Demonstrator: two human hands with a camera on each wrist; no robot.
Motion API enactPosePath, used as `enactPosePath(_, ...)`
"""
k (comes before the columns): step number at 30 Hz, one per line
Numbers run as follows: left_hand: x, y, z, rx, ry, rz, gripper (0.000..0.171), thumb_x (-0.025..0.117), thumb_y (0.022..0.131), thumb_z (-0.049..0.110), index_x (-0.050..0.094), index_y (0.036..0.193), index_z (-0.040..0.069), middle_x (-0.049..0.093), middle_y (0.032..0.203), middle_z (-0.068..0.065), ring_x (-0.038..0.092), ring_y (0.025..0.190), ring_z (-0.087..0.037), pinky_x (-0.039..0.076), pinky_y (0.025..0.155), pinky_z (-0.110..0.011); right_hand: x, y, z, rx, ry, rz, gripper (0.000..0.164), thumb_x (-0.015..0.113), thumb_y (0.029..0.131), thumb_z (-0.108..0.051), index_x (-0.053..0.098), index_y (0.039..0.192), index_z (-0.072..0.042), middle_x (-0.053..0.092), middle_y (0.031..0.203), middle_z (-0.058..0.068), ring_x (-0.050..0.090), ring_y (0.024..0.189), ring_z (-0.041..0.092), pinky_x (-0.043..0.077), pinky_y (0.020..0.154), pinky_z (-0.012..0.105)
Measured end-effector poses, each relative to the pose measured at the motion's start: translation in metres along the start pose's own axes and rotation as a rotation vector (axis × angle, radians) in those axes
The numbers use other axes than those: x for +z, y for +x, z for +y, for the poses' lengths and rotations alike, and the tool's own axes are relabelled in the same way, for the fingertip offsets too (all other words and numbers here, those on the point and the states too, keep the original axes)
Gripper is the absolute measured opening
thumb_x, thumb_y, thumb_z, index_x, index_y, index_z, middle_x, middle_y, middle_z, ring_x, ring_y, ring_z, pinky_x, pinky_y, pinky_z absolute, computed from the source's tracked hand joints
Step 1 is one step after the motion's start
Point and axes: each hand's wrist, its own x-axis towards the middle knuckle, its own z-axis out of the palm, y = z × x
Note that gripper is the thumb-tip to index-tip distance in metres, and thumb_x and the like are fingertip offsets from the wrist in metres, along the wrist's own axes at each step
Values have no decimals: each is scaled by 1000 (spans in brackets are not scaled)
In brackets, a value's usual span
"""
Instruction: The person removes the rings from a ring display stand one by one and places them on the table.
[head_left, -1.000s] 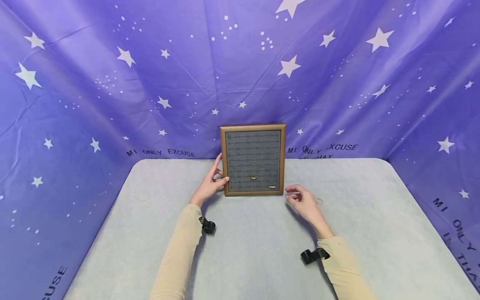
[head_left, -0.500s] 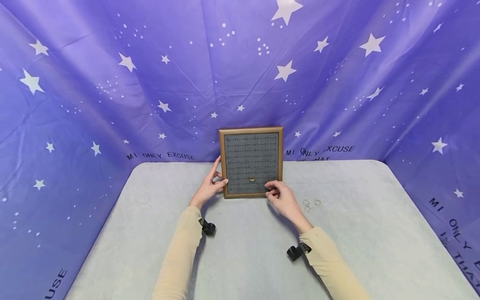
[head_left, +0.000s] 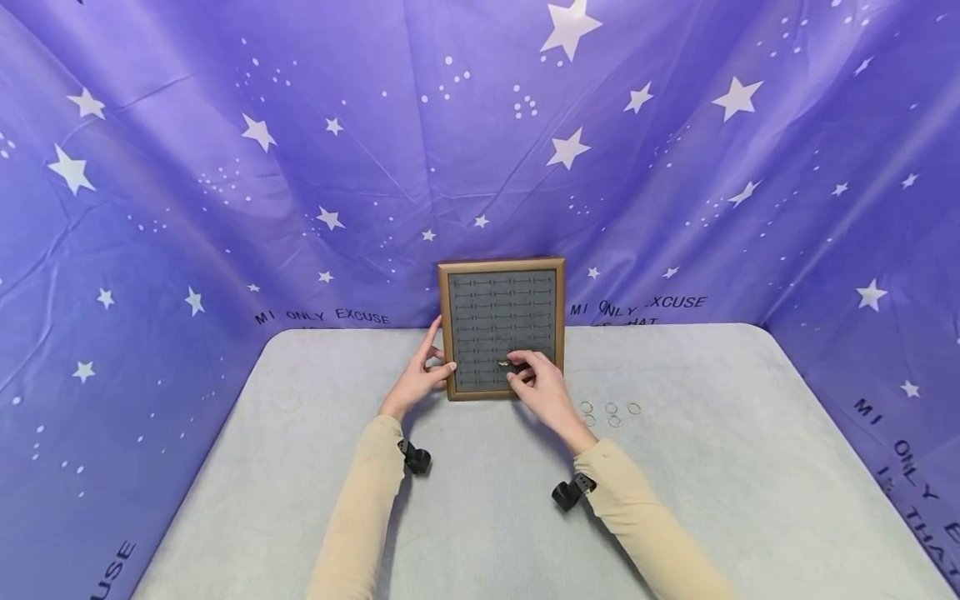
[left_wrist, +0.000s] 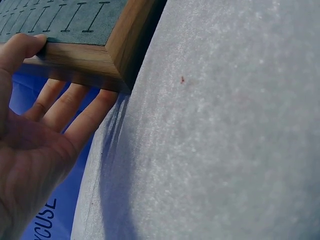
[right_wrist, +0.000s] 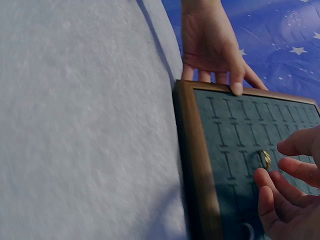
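A wood-framed ring display tray [head_left: 502, 305], lined with dark grey slotted padding, stands propped up at the back of the table. My left hand [head_left: 418, 377] grips its left edge, thumb on the front of the frame and fingers behind, as the left wrist view confirms. A gold ring [right_wrist: 265, 159] sits in a slot low on the padding. Close around it are the spread, bent fingers of my right hand [head_left: 543, 392], and I see no firm pinch. Part of a silver ring [right_wrist: 248, 231] shows in a lower slot in the right wrist view.
Several thin rings [head_left: 611, 408] lie on the pale table [head_left: 480, 500], just right of my right hand. Behind the tray hangs a purple star-printed cloth [head_left: 420, 150], which also closes in both sides.
My right hand has moved left from beside the tray, past its lower right corner, to the gold ring. More loose rings have come into sight on the table. The left hand keeps its grip.
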Motion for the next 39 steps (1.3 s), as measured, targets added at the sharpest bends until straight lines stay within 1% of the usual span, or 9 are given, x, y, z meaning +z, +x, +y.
enactPosePath(3, 0, 1, 0, 4, -5, -5, 87, 61, 94, 2, 7, 157, 29, 43, 106, -16, 62, 75, -26, 57, 74, -40, 6, 0, 0, -6, -50, 22, 29, 69, 85, -3, 68, 114, -2, 63, 104, 10, 62, 76, 16, 51, 64, 25)
enactPosePath(8, 1, 1, 1, 7, -10, -6, 87, 60, 94, 1, 8, 157, 29, 43, 106, -18, 62, 76, -27, 57, 75, -42, 12, -1, 0, -14, -123, 64, 26, 70, 85, -4, 71, 111, -3, 62, 104, 9, 62, 73, 15, 50, 67, 33)
enactPosePath(14, 2, 1, 1, -1, -15, -15, 86, 60, 94, 1, 9, 157, 31, 43, 107, -20, 60, 75, -27, 57, 77, -44, 15, -2, 0, 28, -138, 72, 20, 71, 86, -6, 72, 105, -5, 59, 101, 8, 61, 75, 16, 50, 69, 36)
enactPosePath(17, 3, 1, -1, 5, -12, -24, 87, 60, 94, 1, 8, 157, 29, 44, 107, -18, 59, 75, -27, 57, 76, -44, 17, -2, 0, 54, -140, 76, 14, 71, 85, -5, 71, 99, -6, 56, 99, 7, 60, 76, 17, 49, 70, 35)
enactPosePath(24, 0, 10, -28, -4, -13, 19, 88, 62, 93, 4, 11, 155, 40, 44, 108, -18, 59, 73, -23, 58, 72, -38, 21, 0, 0, 73, -150, 93, 6, 69, 85, -4, 67, 88, -8, 51, 94, 7, 56, 75, 18, 46, 66, 37)
enactPosePath(28, 1, 9, -32, 6, 0, 41, 88, 63, 93, 4, 12, 154, 42, 44, 106, -16, 60, 72, -20, 57, 69, -34, 22, 0, 1, 63, -133, 91, 5, 68, 84, -4, 64, 84, -8, 50, 92, 7, 55, 74, 18, 45, 66, 35)
enactPosePath(32, 1, 8, -32, 3, -8, 46, 88, 62, 93, 3, 12, 155, 40, 44, 106, -16, 60, 73, -20, 58, 70, -36, 21, 0, 0, 57, -96, 77, 12, 68, 85, -2, 61, 82, -12, 50, 93, 7, 54, 75, 16, 46, 67, 30)
enactPosePath(35, -1, 7, -28, -4, -31, 38, 88, 62, 93, 2, 11, 155, 38, 44, 106, -17, 60, 75, -22, 57, 74, -42, 20, 1, -1, 65, -68, 68, 15, 67, 85, -1, 60, 81, -13, 51, 95, 7, 54, 76, 15, 46, 66, 26)
enactPosePath(39, -1, 3, -15, 4, -49, 12, 88, 61, 93, 0, 9, 156, 32, 45, 104, -19, 60, 77, -26, 55, 78, -51, 18, 2, -2, 70, -36, 65, 12, 67, 85, 0, 61, 83, -10, 53, 94, 8, 57, 78, 16, 48, 67, 25)
